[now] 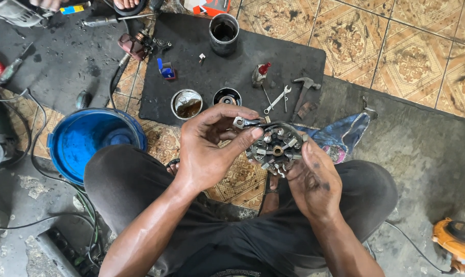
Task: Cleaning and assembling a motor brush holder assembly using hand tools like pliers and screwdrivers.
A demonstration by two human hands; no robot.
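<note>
A round metal brush-holder plate with several clips and black wires is held up over my lap. My right hand cups it from below and the right. My left hand pinches a small metal terminal on a black wire at the plate's upper left edge, thumb and fingers closed on it. Both hands are greasy.
A black mat on the tiled floor carries a dark metal cylinder, a tin of brown liquid, a round part, a wrench, a hammer. A blue bucket stands at left, a cloth at right, an orange tool bottom right.
</note>
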